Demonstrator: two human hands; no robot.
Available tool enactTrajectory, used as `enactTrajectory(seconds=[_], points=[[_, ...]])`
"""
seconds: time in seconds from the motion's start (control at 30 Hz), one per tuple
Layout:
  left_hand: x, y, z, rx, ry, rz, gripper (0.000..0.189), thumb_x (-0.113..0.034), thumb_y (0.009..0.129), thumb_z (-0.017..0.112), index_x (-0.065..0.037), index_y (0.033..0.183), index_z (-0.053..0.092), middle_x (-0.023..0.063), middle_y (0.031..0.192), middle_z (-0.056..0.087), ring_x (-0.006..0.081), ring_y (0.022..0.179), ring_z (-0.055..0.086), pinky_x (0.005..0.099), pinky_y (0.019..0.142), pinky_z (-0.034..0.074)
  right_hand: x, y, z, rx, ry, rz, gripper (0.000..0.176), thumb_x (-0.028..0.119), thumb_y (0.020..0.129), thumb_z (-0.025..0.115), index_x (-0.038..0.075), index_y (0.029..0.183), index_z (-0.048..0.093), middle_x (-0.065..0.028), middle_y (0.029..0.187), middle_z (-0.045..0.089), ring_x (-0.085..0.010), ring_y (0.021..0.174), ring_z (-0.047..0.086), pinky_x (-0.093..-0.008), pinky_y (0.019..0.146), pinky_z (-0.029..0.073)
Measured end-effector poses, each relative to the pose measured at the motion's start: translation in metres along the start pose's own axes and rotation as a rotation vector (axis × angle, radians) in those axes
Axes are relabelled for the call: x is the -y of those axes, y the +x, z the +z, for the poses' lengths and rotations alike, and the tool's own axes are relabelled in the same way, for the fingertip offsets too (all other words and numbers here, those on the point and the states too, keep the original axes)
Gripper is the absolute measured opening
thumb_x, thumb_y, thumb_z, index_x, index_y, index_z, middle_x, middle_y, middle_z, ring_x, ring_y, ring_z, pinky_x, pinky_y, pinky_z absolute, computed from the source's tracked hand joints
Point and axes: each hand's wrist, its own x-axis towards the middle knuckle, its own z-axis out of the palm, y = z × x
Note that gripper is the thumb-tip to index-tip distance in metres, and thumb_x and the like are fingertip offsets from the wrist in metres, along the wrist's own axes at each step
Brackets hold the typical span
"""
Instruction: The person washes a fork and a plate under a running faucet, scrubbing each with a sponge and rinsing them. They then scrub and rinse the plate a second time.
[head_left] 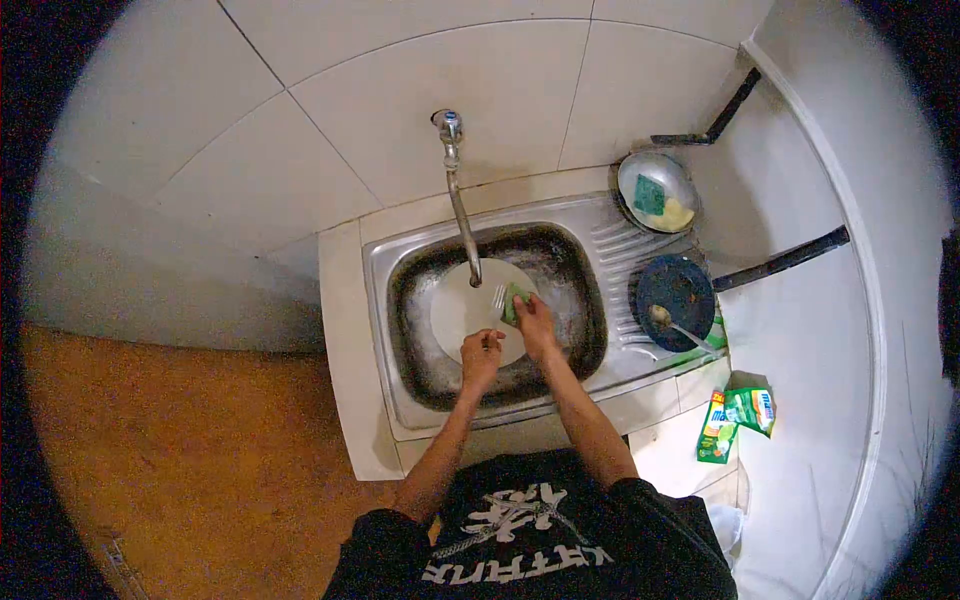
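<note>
My left hand (482, 358) is closed above the sink, its fingers pinched around what looks like the lower part of a fork (499, 297), whose tines point up toward the faucet. The handle is mostly hidden. Just to the right, my right hand (536, 325) grips a green sponge (516, 304) close beside the fork. Beneath both hands, a large round white plate (450, 312) lies in the metal sink (415, 378). The faucet spout (468, 240) hangs over the plate; no running water can be made out.
On the drainboard (615, 245) sit a metal bowl (640, 175) with a dark green scouring pad (649, 195) and a dark pan (665, 285) holding a spoon (680, 328). Green detergent packets (716, 430) lie at the lower right. A wall (790, 330) bounds the right side.
</note>
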Motion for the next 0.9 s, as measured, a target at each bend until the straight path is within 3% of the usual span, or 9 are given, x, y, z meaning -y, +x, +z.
enactTrajectory(seconds=[0.1, 0.17, 0.23, 0.37, 0.57, 0.67, 0.9], points=[[-0.009, -0.001, -0.001, 0.069, 0.059, -0.151, 0.020, -0.013, 0.083, 0.047, 0.000, 0.076, 0.061, 0.0102, 0.057, 0.055, 0.0168, 0.050, 0.053, 0.0294, 0.051, 0.042, 0.043, -0.029, 0.013, 0.093, 0.167, 0.078, 0.026, 0.017, 0.080, 0.058, 0.002, 0.100, 0.051, -0.0046, 0.082, 0.057, -0.0127, 0.065, 0.054, -0.0263, 0.055, 0.047], [0.001, -0.001, 0.001, 0.060, 0.097, 0.047, 0.018, -0.011, 0.082, 0.047, 0.001, 0.076, 0.060, 0.0134, 0.060, 0.056, 0.0227, 0.053, 0.054, 0.0323, 0.052, 0.042, 0.067, -0.045, 0.020, 0.168, 0.204, 0.121, 0.025, 0.015, 0.080, 0.058, 0.002, 0.100, 0.050, -0.0052, 0.082, 0.058, -0.0132, 0.066, 0.055, -0.0264, 0.055, 0.047], [-0.015, -0.004, 0.000, 0.014, 0.125, 0.031, 0.018, -0.011, 0.081, 0.047, 0.001, 0.076, 0.060, 0.0147, 0.062, 0.057, 0.0263, 0.056, 0.055, 0.0342, 0.054, 0.043, 0.072, -0.049, 0.025, 0.234, 0.375, 0.202, 0.024, 0.011, 0.079, 0.058, 0.001, 0.100, 0.051, -0.0065, 0.081, 0.058, -0.0138, 0.067, 0.056, -0.0268, 0.056, 0.048], [-0.003, -0.010, 0.004, 0.005, 0.085, 0.037, 0.019, -0.011, 0.081, 0.045, 0.001, 0.073, 0.058, 0.0160, 0.068, 0.058, 0.0329, 0.063, 0.056, 0.0386, 0.059, 0.043, 0.050, -0.032, 0.019, 0.293, 0.141, 0.162, 0.021, 0.006, 0.079, 0.056, 0.000, 0.099, 0.051, -0.0072, 0.080, 0.058, -0.0150, 0.068, 0.057, -0.0279, 0.055, 0.049], [0.001, -0.018, 0.001, 0.012, 0.164, -0.021, 0.019, -0.012, 0.081, 0.044, 0.001, 0.072, 0.055, 0.0162, 0.068, 0.057, 0.0338, 0.063, 0.055, 0.0389, 0.061, 0.043, 0.024, -0.014, 0.024, 0.209, 0.030, 0.101, 0.017, -0.002, 0.076, 0.053, -0.003, 0.093, 0.055, -0.0060, 0.080, 0.059, -0.0159, 0.068, 0.057, -0.0289, 0.054, 0.049], [0.006, -0.017, 0.000, -0.041, 0.237, 0.019, 0.020, -0.014, 0.081, 0.045, 0.000, 0.072, 0.055, 0.0160, 0.067, 0.057, 0.0330, 0.063, 0.055, 0.0384, 0.060, 0.043, 0.037, -0.019, 0.031, 0.234, 0.251, 0.032, 0.016, -0.004, 0.074, 0.054, -0.004, 0.089, 0.058, -0.0053, 0.076, 0.059, -0.0141, 0.066, 0.056, -0.0275, 0.055, 0.047], [-0.005, -0.022, -0.005, -0.032, 0.212, -0.121, 0.018, -0.013, 0.081, 0.045, -0.001, 0.071, 0.055, 0.0143, 0.064, 0.057, 0.0328, 0.060, 0.054, 0.0399, 0.060, 0.042, 0.058, -0.018, 0.044, 0.162, 0.023, 0.003, 0.011, -0.004, 0.071, 0.057, -0.003, 0.081, 0.060, -0.0040, 0.072, 0.059, -0.0107, 0.060, 0.054, -0.0261, 0.052, 0.045]])
